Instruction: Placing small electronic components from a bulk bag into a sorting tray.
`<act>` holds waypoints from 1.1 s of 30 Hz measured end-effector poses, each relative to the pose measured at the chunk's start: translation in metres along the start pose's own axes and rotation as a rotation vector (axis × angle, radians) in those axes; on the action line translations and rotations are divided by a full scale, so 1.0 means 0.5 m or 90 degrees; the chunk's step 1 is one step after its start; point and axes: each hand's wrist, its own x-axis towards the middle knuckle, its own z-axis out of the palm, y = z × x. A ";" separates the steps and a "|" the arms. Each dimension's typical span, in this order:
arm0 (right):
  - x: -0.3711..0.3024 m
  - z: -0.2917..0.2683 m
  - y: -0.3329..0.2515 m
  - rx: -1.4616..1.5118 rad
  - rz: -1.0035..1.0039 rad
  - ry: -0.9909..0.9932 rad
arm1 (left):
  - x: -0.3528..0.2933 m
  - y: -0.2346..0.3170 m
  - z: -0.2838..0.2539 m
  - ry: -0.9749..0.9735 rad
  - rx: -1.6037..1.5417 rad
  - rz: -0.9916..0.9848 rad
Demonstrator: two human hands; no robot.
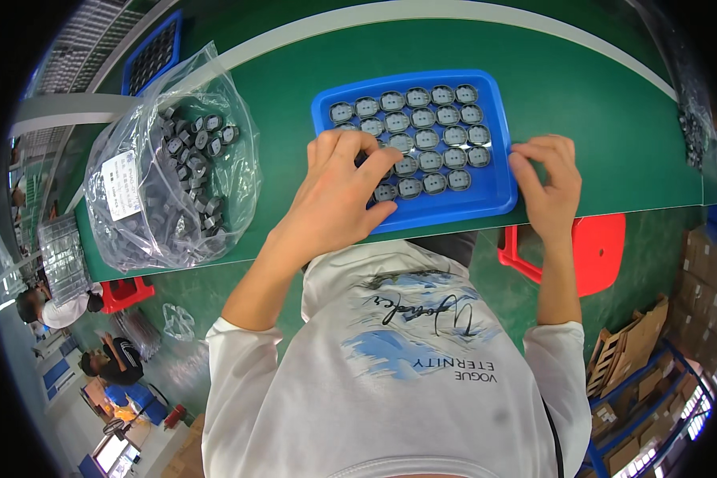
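A shallow blue tray (494, 199) lies on the green tabletop, holding rows of small grey rounded plastic parts (427, 139). My left hand (338, 179) is over the tray's left side, fingers bent and thumb apart from the index finger. It covers some of the parts, and I see nothing held in it. At the tray's right rim is my right hand (550, 175), thumb and index finger closed together on the edge. Left of the tray stands a clear plastic bag (243, 159) filled with loose dark grey parts (195, 167) and bearing a white label.
The green table (613, 103) curves around in front of me. Another blue tray (175, 40) with dark contents sits at the far left. A red stool (601, 255) stands below the table edge at right. Cardboard boxes (701, 263) are stacked farther right; other people (119, 362) are at lower left.
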 end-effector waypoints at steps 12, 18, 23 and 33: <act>-0.068 0.001 0.070 0.089 0.214 0.201 | -0.072 -0.103 -0.101 0.224 0.065 -0.154; -0.058 0.003 0.074 0.093 0.241 0.180 | -0.155 -0.196 -0.187 0.299 0.142 -0.425; -0.062 0.006 0.069 0.083 0.236 0.166 | -0.107 -0.222 -0.147 0.230 0.372 -0.260; -0.033 0.004 -0.007 0.124 0.244 0.236 | -0.088 -0.158 -0.155 0.344 0.233 -0.168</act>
